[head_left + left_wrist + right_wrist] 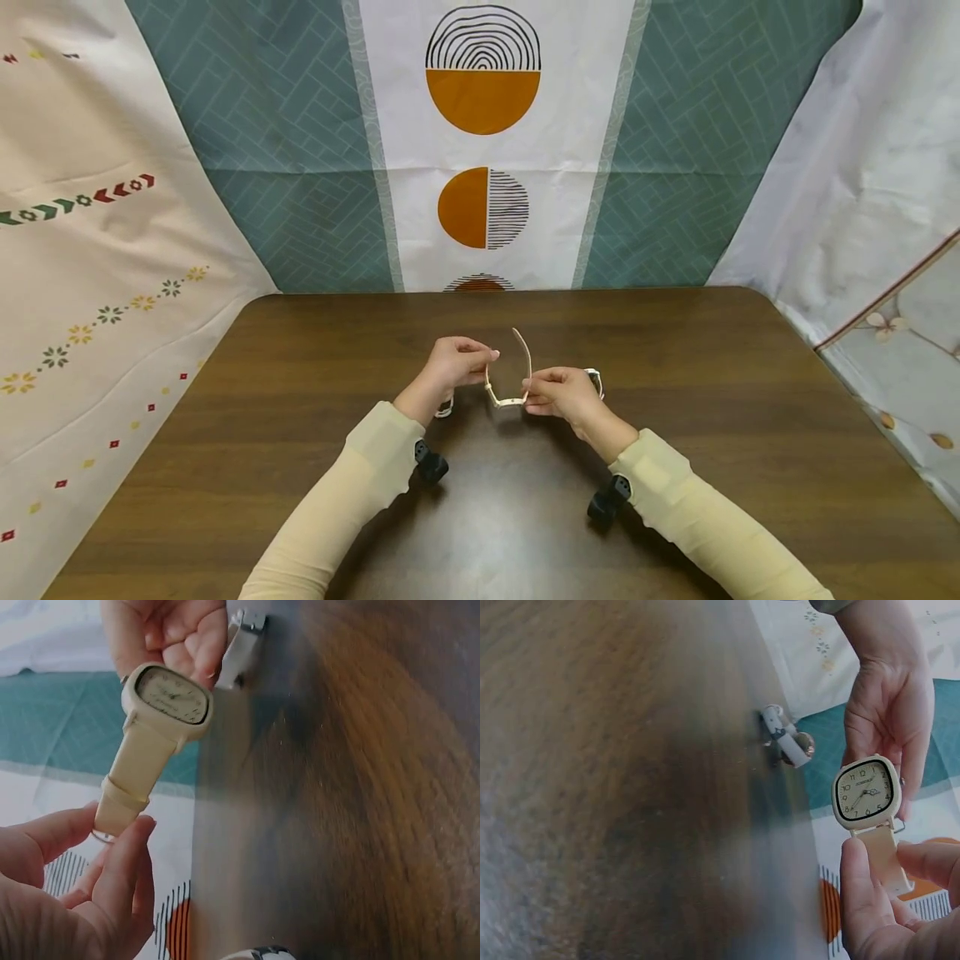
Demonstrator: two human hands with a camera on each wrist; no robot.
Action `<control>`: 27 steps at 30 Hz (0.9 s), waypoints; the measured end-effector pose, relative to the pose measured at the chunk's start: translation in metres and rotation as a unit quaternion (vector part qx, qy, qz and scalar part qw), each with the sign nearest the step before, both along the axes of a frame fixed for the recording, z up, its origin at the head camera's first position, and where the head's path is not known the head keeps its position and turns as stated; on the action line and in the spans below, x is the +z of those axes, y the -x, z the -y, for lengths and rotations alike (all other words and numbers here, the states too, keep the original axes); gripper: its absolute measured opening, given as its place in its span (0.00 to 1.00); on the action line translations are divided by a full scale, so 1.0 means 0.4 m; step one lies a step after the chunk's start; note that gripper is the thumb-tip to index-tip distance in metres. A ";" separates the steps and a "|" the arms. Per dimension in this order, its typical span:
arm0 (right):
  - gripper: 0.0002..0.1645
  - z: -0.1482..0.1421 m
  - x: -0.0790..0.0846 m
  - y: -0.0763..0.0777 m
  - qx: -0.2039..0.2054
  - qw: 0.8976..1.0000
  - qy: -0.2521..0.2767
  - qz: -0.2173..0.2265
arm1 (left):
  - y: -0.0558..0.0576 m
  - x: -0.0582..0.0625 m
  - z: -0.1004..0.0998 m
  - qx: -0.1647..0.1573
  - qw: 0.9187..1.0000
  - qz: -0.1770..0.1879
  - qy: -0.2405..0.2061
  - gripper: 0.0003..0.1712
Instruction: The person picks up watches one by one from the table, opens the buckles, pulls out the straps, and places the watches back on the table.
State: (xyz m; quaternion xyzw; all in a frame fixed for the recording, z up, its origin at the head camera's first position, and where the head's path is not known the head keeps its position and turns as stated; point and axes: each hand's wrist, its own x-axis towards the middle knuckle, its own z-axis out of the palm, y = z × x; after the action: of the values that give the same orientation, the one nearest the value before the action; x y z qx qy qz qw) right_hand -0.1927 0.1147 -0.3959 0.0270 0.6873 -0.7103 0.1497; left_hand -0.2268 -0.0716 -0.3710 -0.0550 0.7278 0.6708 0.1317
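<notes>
A cream wristwatch (512,402) with a rounded-square dial is held above the table between both hands, its strap hanging unfastened in a U shape. At the buckle end of the strap, my left hand (454,364) pinches it between thumb and fingers. My right hand (562,392) grips the other strap half close to the case. In the right wrist view the dial (866,790) faces the camera, with black numerals and a dark rim. The left wrist view shows the strap's keeper loop (124,793) just above the left fingertips.
A second watch (445,407) lies on the table beside the left wrist, partly hidden. Another light-strapped watch (595,382) lies just behind the right hand. The brown wooden table (480,517) reaches back to a patterned curtain (300,167).
</notes>
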 end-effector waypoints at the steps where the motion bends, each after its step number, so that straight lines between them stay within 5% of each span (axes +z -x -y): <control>1: 0.16 0.001 -0.004 0.000 0.000 1.000 -0.004 0.004 | 0.002 -0.003 0.000 -0.002 1.000 0.003 0.006 0.13; 8: 0.16 0.002 -0.020 0.006 0.006 1.000 -0.026 0.008 | 0.015 -0.025 0.001 -0.007 0.999 0.029 0.023 0.13; 20: 0.14 0.000 -0.047 0.010 0.004 0.998 -0.059 -0.003 | 0.020 -0.060 0.000 -0.005 1.000 0.017 0.015 0.13; 27: 0.14 -0.003 -0.052 0.020 -0.009 0.996 -0.089 0.000 | 0.025 -0.060 -0.007 -0.008 0.999 0.011 0.048 0.12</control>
State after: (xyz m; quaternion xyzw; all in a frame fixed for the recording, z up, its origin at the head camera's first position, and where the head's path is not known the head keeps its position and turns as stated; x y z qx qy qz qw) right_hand -0.2006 0.1160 -0.4168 0.0468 0.7476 -0.6476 0.1401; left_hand -0.2367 -0.0688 -0.3951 -0.0633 0.7581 0.6334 0.1421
